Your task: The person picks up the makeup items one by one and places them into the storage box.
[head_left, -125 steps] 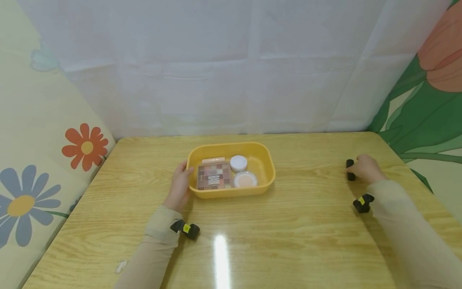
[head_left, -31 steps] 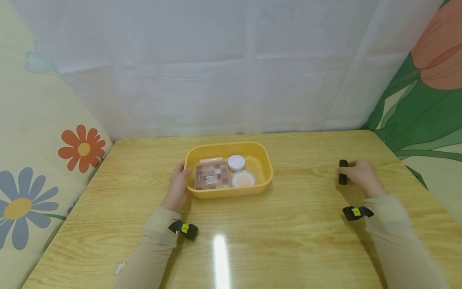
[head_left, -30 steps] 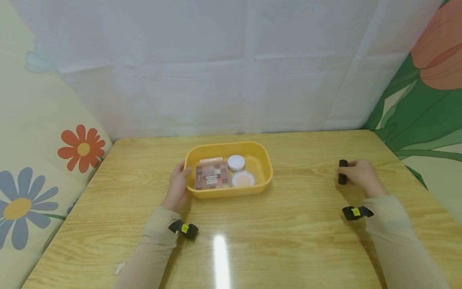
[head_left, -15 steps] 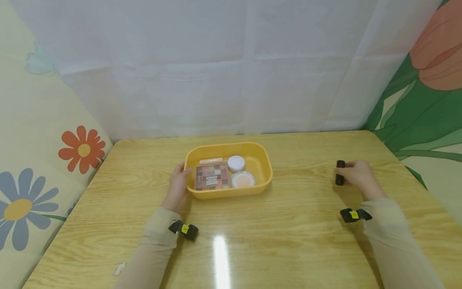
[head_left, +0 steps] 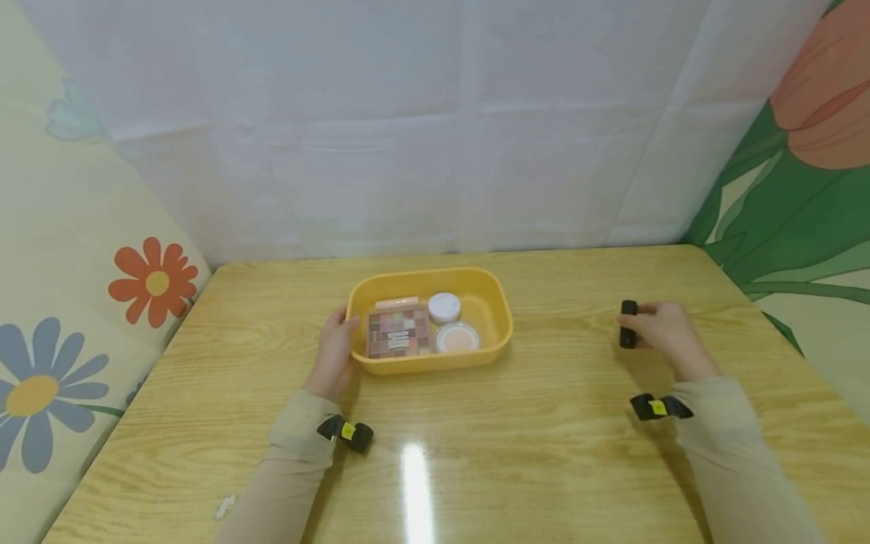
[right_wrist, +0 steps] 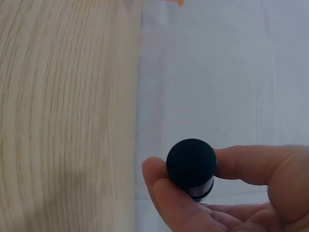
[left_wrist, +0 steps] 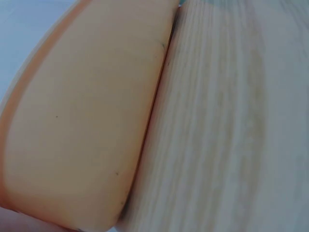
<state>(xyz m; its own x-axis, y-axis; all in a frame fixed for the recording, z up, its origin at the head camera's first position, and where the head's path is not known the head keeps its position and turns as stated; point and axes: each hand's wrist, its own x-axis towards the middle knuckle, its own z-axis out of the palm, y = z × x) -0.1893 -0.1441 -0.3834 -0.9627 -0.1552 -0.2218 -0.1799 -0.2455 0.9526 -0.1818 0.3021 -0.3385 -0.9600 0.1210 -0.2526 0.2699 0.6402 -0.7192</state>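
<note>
In the head view my left hand point(head_left: 331, 353) grips the left end of a yellow plastic basin point(head_left: 504, 332), thumb over the rim and fingers outside. The basin's outer wall point(left_wrist: 87, 116) fills much of the left wrist view. Inside lie an eyeshadow palette point(head_left: 397, 332), a pale pink tube point(head_left: 397, 303), a white round jar point(head_left: 445, 307) and a round powder compact point(head_left: 458, 338). To the right, my right hand point(head_left: 669, 336) pinches a black cylindrical cosmetic tube point(head_left: 628, 325) between thumb and fingers. One round end of the black tube point(right_wrist: 191, 163) faces the right wrist camera.
The wooden table point(head_left: 544, 446) meets a white cloth backdrop point(head_left: 435, 136) behind. Flower-patterned panels point(head_left: 61, 227) stand at both sides. A small white scuff point(head_left: 226, 506) marks the table at front left. The basin's right half holds bare floor.
Over the earlier frames, my right hand has taken the black tube from the table's right side and moved it leftward. My left hand and the basin have stayed nearly still.
</note>
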